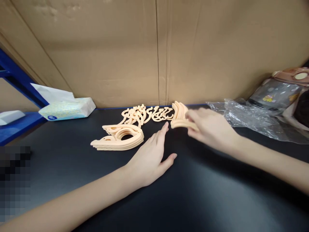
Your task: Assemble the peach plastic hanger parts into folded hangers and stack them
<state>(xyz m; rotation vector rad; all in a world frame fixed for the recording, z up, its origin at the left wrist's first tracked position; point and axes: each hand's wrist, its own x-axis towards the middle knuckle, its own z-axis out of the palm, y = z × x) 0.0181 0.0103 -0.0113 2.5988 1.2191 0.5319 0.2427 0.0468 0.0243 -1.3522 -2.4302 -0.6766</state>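
The right hand (210,129) is near the far edge of the black surface (178,199), right of the middle, with its fingers clamped on a peach-coloured curved hanger arm (180,123). The piece points leftward out of the grip, its other end hidden by the hand. Just behind it, close to the far edge, a stack of similar hanger arms (179,109) leans together; whether the held piece touches this stack cannot be told.

The left hand (149,158) extends over the middle of the surface, its arm coming from the near left corner. Its fingers are straight and close together, pointing toward the far edge, while the thumb is spread apart toward the right edge.

Just beyond the left hand, toward the left edge, lies a neat stack of hanger pieces with round cut-outs (131,145). Behind that stack, a tangled heap of hanger hooks (134,114) lies along the far edge, and several loose hooks (159,115) lie between the heap and the stack of arms.

A tissue pack (69,109) sits at the far left corner, one sheet pulled up. Near the far right corner, crumpled clear plastic (246,119) lies before a brown-lidded bottle (275,93).
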